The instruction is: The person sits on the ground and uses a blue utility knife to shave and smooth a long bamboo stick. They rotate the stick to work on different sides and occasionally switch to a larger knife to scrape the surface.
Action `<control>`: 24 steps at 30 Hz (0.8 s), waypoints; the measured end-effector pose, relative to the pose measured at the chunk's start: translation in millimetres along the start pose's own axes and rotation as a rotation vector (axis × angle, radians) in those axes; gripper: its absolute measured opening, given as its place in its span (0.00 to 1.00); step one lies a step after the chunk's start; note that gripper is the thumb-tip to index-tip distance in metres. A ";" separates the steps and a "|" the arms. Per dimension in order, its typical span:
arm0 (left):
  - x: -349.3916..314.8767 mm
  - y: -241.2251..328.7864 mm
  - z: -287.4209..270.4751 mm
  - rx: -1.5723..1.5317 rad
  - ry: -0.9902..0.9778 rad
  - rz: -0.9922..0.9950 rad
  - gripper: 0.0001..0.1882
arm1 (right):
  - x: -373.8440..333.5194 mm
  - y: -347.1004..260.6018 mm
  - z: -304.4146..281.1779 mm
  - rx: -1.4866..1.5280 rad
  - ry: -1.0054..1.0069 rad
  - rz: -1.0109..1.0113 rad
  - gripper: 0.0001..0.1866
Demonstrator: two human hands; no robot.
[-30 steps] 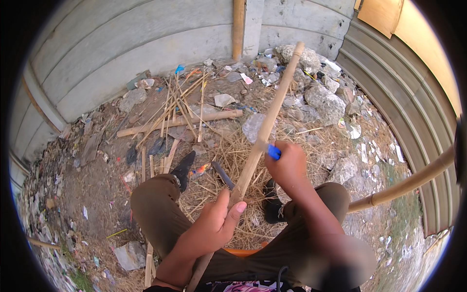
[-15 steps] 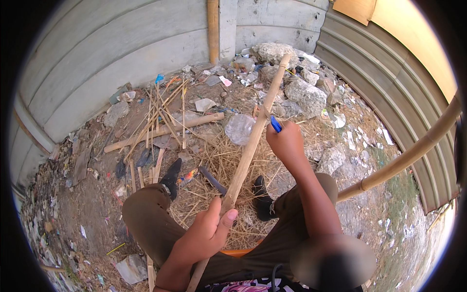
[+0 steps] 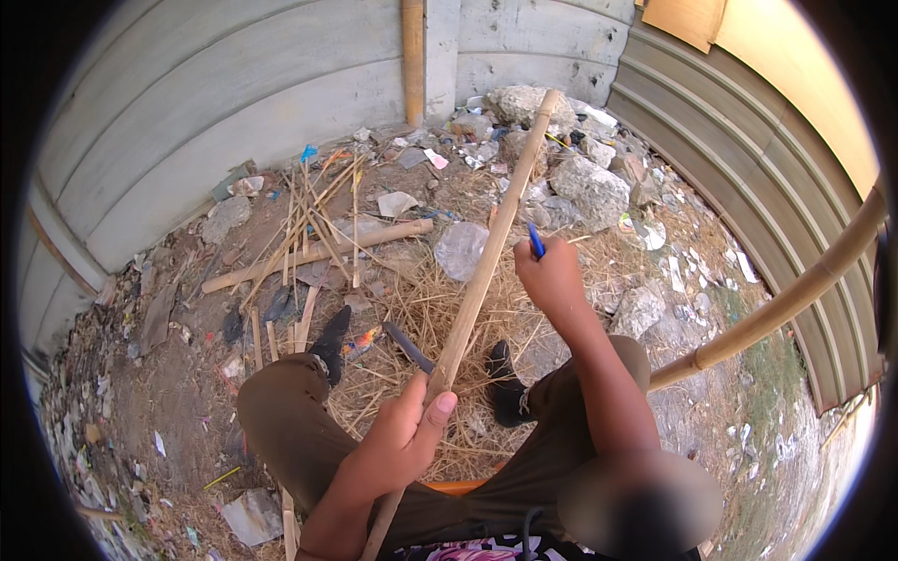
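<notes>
A long pale bamboo pole (image 3: 488,248) slants up from my lap toward the rubble at the far wall. My left hand (image 3: 404,438) is wrapped round its lower part, thumb on top. To the right of the pole, my right hand (image 3: 554,277) is closed on a slim blue pen-like tool (image 3: 536,240). A small gap separates this tool from the pole. Just beyond my left hand, a dark curved blade (image 3: 407,346) lies over the straw; its lower end is hidden behind the pole and hand.
Thin bamboo strips (image 3: 313,220) lie piled across a thicker bamboo piece (image 3: 369,238) at the left. Rocks (image 3: 591,189) and litter line the grey wall (image 3: 234,103). A corrugated metal sheet (image 3: 748,168) stands at right, with another bamboo pole (image 3: 776,309) slanting before it.
My right hand has drawn the blue tool slightly away from the pole, to the right. The pole's far end has shifted a little; my left hand keeps its grip.
</notes>
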State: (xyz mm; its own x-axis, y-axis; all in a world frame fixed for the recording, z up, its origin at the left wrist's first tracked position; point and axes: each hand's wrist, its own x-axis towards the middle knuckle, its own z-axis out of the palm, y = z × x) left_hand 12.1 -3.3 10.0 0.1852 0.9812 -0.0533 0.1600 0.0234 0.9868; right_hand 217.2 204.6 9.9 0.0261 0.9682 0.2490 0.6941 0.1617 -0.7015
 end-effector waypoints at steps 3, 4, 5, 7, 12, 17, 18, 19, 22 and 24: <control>2.7 -1.9 -2.3 -0.131 0.036 0.066 0.15 | -33.5 -19.0 14.3 0.006 -0.066 -0.168 0.11; 2.4 -1.8 -4.1 -0.161 0.037 0.064 0.16 | -45.0 -24.6 17.7 0.010 -0.080 -0.242 0.10; 2.2 -1.2 -5.7 -0.191 0.038 0.063 0.16 | -53.1 -28.4 21.6 0.011 -0.088 -0.317 0.09; 2.5 5.4 -7.2 -0.259 0.017 0.019 0.17 | -65.8 -33.4 28.6 0.016 -0.103 -0.457 0.07; 2.0 6.6 -6.6 -0.363 -0.018 0.001 0.19 | -73.3 -36.3 33.1 0.058 -0.049 -0.617 0.06; 2.7 9.4 -4.7 -0.435 -0.061 -0.021 0.19 | -71.8 -35.8 29.6 0.001 0.016 -0.701 0.08; 2.6 7.1 -3.7 -0.446 -0.071 -0.023 0.19 | -69.4 -36.3 30.8 0.002 0.044 -0.707 0.09; 2.6 2.8 -2.3 -0.457 -0.080 -0.024 0.19 | -68.3 -36.5 31.9 0.003 0.072 -0.713 0.10; 4.3 7.0 0.3 -0.478 -0.097 -0.035 0.18 | -67.3 -34.5 30.3 -0.052 0.112 -0.693 0.12; 5.2 7.8 1.4 -0.481 -0.100 -0.037 0.18 | -67.0 -36.6 26.7 -0.070 0.137 -0.685 0.13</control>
State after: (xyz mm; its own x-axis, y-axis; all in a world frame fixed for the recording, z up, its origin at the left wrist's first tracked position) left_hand 15.7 1.7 17.1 0.2842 0.9554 -0.0804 -0.2936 0.1665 0.9413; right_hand 170.8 138.9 1.0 -0.3467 0.6189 0.7048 0.6312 0.7097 -0.3127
